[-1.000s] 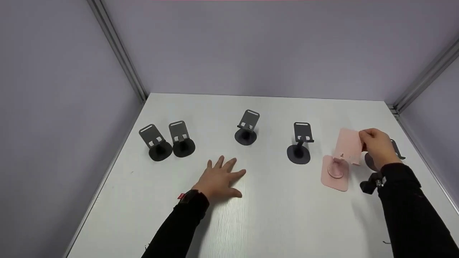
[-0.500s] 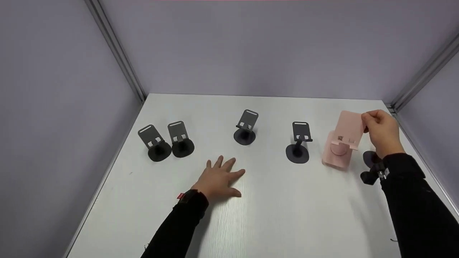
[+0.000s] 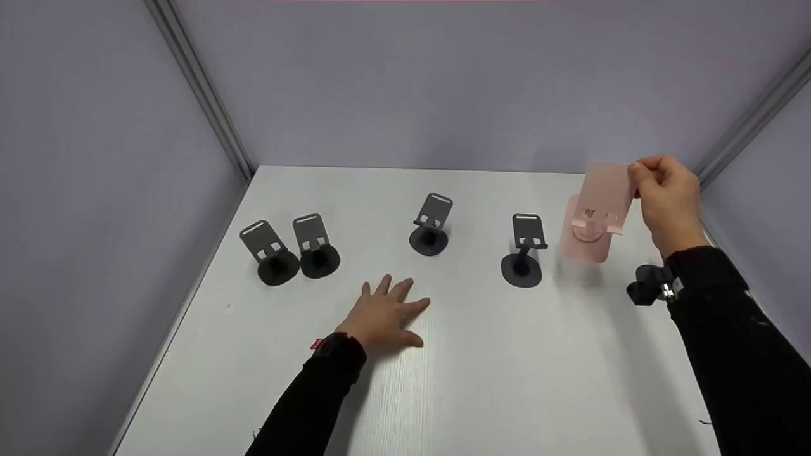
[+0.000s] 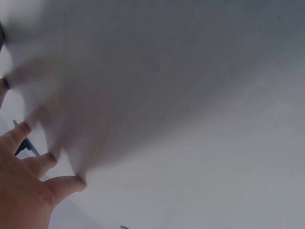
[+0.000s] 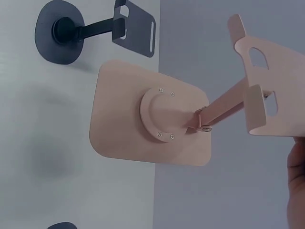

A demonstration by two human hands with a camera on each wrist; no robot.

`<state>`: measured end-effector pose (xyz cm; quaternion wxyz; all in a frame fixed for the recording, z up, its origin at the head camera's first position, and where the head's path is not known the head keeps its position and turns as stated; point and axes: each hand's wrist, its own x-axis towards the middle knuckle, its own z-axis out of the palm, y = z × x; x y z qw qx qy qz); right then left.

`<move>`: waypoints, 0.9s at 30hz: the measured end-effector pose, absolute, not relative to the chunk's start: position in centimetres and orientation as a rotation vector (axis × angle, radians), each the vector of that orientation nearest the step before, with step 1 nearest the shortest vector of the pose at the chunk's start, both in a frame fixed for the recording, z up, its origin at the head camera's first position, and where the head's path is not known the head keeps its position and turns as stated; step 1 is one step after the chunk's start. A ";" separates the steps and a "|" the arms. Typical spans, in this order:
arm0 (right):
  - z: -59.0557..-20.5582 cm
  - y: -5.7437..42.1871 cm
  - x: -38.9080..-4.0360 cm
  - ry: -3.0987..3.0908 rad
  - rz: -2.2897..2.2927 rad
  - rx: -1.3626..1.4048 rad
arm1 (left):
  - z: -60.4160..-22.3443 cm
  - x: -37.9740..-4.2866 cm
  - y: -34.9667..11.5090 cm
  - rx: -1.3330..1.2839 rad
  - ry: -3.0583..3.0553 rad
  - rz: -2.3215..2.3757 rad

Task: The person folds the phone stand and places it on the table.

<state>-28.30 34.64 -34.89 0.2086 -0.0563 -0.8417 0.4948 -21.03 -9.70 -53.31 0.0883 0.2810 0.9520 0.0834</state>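
My right hand (image 3: pixel 670 202) pinches the right edge of a pink phone stand's (image 3: pixel 607 190) back plate, thumb in front. The stand hangs above the table, its shadow falling below it; in the right wrist view its rectangular base (image 5: pixel 128 114), hinged arm and two front lips show plainly. Beside it on the left stands a dark grey phone stand (image 3: pixel 526 247) with a round base. My left hand (image 3: pixel 383 316) rests on the white table with fingers spread, holding nothing; the left wrist view shows its fingertips (image 4: pixel 78 183) against the surface.
Another grey phone stand (image 3: pixel 433 225) is at the back middle. Two more, a grey stand (image 3: pixel 269 253) and its neighbour (image 3: pixel 317 247), sit close together at the left. Pale partition walls (image 3: pixel 443 82) rise behind the table (image 3: pixel 507 380) and on both sides.
The right hand has raised the pink phone stand off the table, up and toward the back in the head view. The left hand stays where it was.
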 end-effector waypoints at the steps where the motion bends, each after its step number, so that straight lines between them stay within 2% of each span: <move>1: -34.7 34.3 -28.4 -2.330 1.390 -0.132 | -53.4 -21.1 -9.7 0.836 2.835 0.245; 17: -34.2 26.6 -28.8 -2.318 1.641 0.242 | -51.8 -22.2 -8.3 0.716 2.899 0.371; 27: -35.5 23.0 -28.5 -2.324 1.854 0.379 | -49.5 -23.8 -3.6 0.388 2.609 1.237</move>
